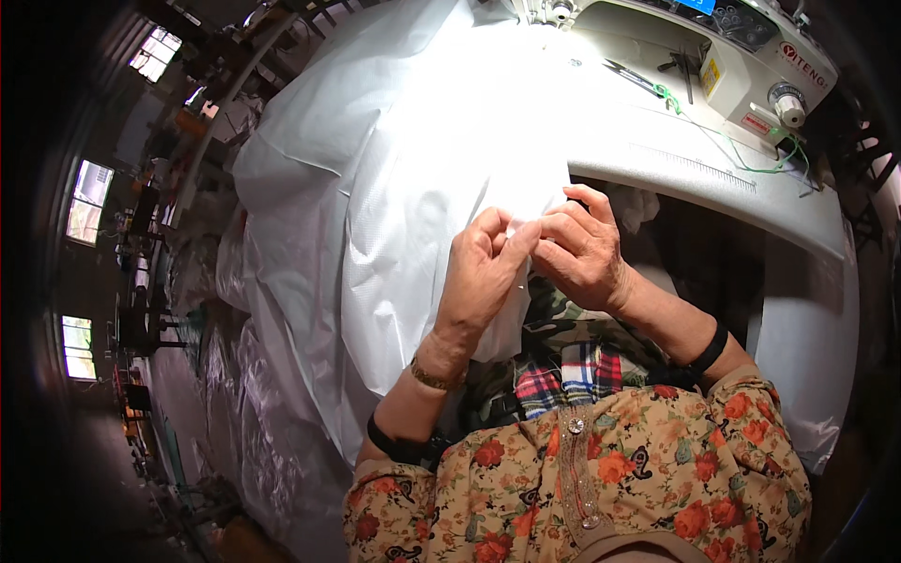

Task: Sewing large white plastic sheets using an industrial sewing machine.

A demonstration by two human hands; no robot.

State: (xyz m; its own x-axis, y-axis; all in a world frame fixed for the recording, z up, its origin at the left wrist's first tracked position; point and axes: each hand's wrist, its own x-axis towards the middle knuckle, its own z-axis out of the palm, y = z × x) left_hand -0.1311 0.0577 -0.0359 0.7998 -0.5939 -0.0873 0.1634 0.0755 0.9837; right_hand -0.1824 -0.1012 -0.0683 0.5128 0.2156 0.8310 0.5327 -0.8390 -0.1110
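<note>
Reaching between fingers: white sheeting

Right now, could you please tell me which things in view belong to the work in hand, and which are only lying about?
In the work:
- left hand, pinching the white sheet
- right hand, fingertips close against the left's
- sewing machine, probably; the sheet reaches close to it

Lying about, apparently:
- slim dark tool
- green cord

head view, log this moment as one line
left hand: pinching white sheet | right hand: close beside left hand | sewing machine: upper right
</note>
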